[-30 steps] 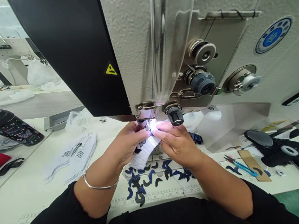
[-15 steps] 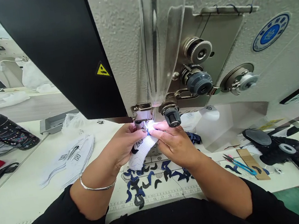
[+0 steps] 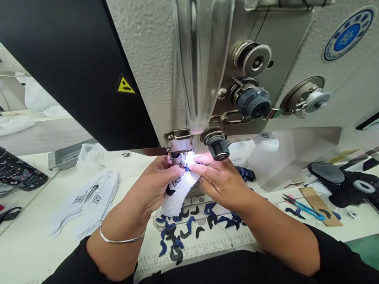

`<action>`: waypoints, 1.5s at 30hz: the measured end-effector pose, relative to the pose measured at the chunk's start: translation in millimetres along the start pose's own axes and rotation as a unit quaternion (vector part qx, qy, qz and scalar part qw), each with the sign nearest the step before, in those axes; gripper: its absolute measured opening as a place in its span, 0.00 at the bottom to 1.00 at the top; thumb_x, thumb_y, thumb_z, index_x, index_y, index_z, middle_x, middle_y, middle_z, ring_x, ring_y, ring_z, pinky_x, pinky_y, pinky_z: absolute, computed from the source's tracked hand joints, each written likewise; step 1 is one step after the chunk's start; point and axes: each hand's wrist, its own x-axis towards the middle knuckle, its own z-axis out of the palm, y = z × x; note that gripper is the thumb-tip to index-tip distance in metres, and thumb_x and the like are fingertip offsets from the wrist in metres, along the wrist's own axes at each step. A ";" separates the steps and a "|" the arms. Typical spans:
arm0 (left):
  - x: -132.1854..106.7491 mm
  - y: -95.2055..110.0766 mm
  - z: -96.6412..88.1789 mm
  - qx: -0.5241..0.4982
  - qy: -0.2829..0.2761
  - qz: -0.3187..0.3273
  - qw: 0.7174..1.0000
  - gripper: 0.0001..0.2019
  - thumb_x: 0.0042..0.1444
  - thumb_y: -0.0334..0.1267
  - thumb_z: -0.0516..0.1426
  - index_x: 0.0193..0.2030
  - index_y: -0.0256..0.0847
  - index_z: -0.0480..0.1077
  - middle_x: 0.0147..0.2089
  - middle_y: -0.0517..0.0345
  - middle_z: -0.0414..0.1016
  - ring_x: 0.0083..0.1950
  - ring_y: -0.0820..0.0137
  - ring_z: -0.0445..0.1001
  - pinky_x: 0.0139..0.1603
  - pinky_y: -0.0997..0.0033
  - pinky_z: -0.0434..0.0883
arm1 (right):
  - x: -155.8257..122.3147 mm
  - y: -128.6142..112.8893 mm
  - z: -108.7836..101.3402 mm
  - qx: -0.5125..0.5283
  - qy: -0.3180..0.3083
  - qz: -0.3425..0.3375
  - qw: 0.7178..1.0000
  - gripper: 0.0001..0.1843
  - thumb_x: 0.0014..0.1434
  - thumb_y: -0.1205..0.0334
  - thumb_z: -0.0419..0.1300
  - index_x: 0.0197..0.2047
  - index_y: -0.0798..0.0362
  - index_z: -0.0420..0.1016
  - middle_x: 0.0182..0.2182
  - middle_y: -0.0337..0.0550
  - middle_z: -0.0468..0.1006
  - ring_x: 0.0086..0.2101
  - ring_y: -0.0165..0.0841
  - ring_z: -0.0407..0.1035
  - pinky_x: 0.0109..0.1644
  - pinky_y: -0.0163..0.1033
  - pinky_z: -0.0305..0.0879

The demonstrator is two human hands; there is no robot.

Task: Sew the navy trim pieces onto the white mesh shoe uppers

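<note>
Left hand (image 3: 151, 186) and right hand (image 3: 220, 179): both narrow, fingertips pinched on the upper end of a white perforated mesh fabric piece (image 3: 178, 196) with a dark letter mark, one hand on either side. The piece hangs from this grip toward the person, its top end between the hands and directly below a cream textured industrial sewing machine head (image 3: 151, 59). A small navy fabric sliver (image 3: 186, 167) shows at the top edge of the mesh; lamp glare spoils the view, but it probably lies on the mesh, just under the steel presser foot (image 3: 176, 157).

On the white counter (image 3: 35, 267): navy curved fabric cutouts (image 3: 186, 227) scattered just below the hands; a stack of white mesh pieces (image 3: 86, 203) left of the left hand; blue-handled thread snips (image 3: 303, 208) right of the right hand. A printed ruler strip (image 3: 196, 251) runs nearer the person.
</note>
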 end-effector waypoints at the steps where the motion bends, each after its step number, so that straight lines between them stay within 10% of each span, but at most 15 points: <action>1: 0.0 -0.2 0.1 0.001 0.001 -0.001 1.000 0.07 0.42 0.32 0.66 0.29 0.38 0.74 0.26 0.61 0.71 0.28 0.74 0.70 0.29 0.75 0.66 | 0.1 0.3 -0.2 0.002 -0.001 -0.001 1.000 0.19 0.63 0.71 0.56 0.53 0.48 0.76 0.52 0.45 0.78 0.55 0.39 0.70 0.60 0.50 0.65; 17: -16.4 -14.9 -5.8 0.048 0.046 0.048 0.997 0.13 0.51 0.36 0.65 0.43 0.42 0.70 0.40 0.62 0.72 0.39 0.73 0.71 0.39 0.73 0.68 | 2.9 9.1 -6.1 0.075 -0.060 0.034 0.995 0.21 0.65 0.66 0.57 0.59 0.40 0.74 0.53 0.42 0.77 0.55 0.39 0.70 0.61 0.53 0.67; 45: -24.8 -17.6 -28.4 0.004 0.021 -0.003 1.000 0.23 0.48 0.41 0.71 0.47 0.44 0.67 0.37 0.63 0.74 0.32 0.74 0.74 0.30 0.77 0.72 | 3.8 5.6 -6.4 0.041 -0.058 0.026 0.997 0.18 0.66 0.64 0.56 0.58 0.46 0.73 0.55 0.45 0.77 0.57 0.40 0.68 0.65 0.55 0.64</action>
